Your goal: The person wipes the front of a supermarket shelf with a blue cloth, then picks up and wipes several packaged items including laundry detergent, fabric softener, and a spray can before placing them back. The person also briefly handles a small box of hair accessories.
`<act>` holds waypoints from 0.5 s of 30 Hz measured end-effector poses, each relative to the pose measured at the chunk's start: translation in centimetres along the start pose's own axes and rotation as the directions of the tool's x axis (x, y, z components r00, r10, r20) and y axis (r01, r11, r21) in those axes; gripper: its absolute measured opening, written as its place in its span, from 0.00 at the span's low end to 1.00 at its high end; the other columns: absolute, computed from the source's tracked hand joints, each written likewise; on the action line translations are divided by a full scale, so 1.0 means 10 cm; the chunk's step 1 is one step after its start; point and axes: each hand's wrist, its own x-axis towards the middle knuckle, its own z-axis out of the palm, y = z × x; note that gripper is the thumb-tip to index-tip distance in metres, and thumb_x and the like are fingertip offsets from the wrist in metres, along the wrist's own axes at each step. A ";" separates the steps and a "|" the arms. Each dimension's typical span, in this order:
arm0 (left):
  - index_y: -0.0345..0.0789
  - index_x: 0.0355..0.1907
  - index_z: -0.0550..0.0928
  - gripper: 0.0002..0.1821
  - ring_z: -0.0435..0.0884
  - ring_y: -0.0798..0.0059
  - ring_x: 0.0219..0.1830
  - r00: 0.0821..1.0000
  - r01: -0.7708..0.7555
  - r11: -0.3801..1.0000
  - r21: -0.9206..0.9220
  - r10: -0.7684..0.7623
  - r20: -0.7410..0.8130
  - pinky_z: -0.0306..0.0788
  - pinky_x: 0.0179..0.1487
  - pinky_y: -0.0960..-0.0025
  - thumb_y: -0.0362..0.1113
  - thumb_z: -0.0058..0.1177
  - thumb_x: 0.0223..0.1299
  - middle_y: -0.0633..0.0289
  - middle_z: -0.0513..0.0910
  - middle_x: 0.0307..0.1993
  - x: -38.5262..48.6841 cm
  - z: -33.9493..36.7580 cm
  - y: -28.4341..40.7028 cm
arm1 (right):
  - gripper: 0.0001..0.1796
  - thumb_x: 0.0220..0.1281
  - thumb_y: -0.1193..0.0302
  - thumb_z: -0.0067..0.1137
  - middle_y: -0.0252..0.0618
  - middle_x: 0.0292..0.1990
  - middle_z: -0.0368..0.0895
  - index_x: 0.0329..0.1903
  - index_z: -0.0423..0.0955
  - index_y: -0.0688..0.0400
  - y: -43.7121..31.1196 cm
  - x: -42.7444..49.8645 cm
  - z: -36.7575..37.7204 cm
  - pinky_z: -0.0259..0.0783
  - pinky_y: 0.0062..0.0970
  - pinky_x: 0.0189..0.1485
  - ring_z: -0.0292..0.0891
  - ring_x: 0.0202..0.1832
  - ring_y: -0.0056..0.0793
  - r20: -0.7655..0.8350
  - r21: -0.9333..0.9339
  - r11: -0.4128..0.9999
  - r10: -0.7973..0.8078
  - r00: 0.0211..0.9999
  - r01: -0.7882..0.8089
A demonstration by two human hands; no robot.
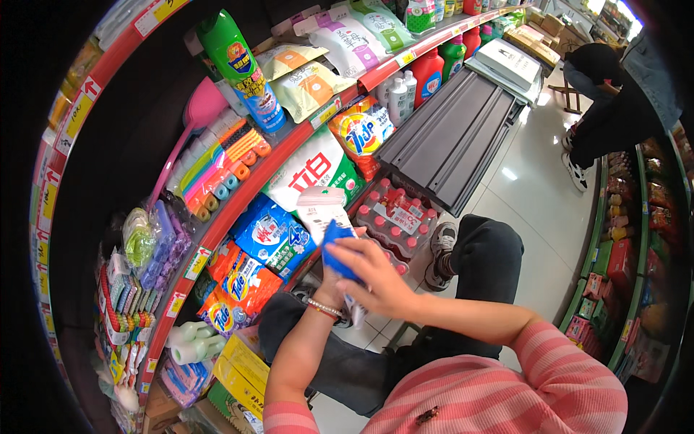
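Note:
My left hand (329, 287), with beaded bracelets at the wrist, holds a white flat package (321, 211) upright in front of me. Most of that hand is hidden behind the package and my other hand. With my right hand (377, 274) I press a blue cloth (339, 254) against the package's face. The lower end of the package (355, 309) shows below my fingers. Just beyond it, a large green and white detergent bag (312, 168) and a blue detergent bag (271, 233) stand on the lower shelf.
A red-edged shelf (260, 168) curves along my left, holding a green spray can (241, 70) and pink fly swatter (203, 103). Dark panels (447, 135) lie above shrink-wrapped bottles (396, 217). Another person's legs (607, 122) are across the tiled aisle (520, 211).

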 end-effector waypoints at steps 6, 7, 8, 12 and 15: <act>0.42 0.67 0.67 0.38 0.70 0.61 0.64 0.979 0.009 0.999 -0.037 -0.002 0.203 0.64 0.66 0.51 0.69 0.31 0.68 0.59 0.73 0.62 -0.05 0.13 -0.01 | 0.25 0.58 0.71 0.60 0.39 0.60 0.72 0.60 0.75 0.48 0.06 0.06 0.14 0.63 0.39 0.59 0.67 0.53 0.41 -0.016 -0.232 0.950 -0.217 0.976 0.208; 0.42 0.67 0.67 0.37 0.69 0.61 0.64 0.979 -0.007 0.999 -0.040 0.015 0.204 0.63 0.67 0.50 0.68 0.30 0.68 0.59 0.72 0.63 -0.09 0.14 -0.01 | 0.24 0.57 0.72 0.60 0.38 0.59 0.73 0.58 0.76 0.47 0.10 0.14 0.15 0.63 0.39 0.59 0.68 0.53 0.41 -0.058 -0.264 0.943 -0.226 0.972 0.203; 0.43 0.67 0.67 0.37 0.68 0.61 0.65 0.978 -0.023 0.999 -0.038 0.030 0.204 0.62 0.67 0.50 0.68 0.30 0.68 0.59 0.72 0.63 -0.12 0.15 -0.01 | 0.24 0.55 0.75 0.60 0.38 0.58 0.73 0.56 0.77 0.46 0.16 0.25 0.15 0.64 0.40 0.58 0.69 0.53 0.43 -0.128 -0.285 0.953 -0.143 0.981 0.102; 0.43 0.67 0.67 0.36 0.64 0.60 0.68 0.973 -0.076 0.994 -0.076 0.090 0.213 0.58 0.70 0.48 0.67 0.29 0.70 0.59 0.70 0.65 -0.15 0.15 -0.04 | 0.18 0.67 0.73 0.51 0.42 0.58 0.71 0.58 0.75 0.52 0.32 0.44 0.19 0.60 0.37 0.62 0.64 0.55 0.42 -0.224 -0.179 0.981 0.039 0.974 -0.080; 0.43 0.68 0.66 0.35 0.62 0.60 0.70 0.964 -0.138 0.986 -0.098 0.157 0.216 0.55 0.72 0.46 0.66 0.28 0.71 0.60 0.68 0.67 -0.16 0.13 0.02 | 0.18 0.66 0.74 0.52 0.41 0.58 0.71 0.58 0.75 0.52 0.16 0.34 0.27 0.58 0.36 0.62 0.63 0.55 0.42 -0.166 -0.182 0.978 0.067 0.984 -0.098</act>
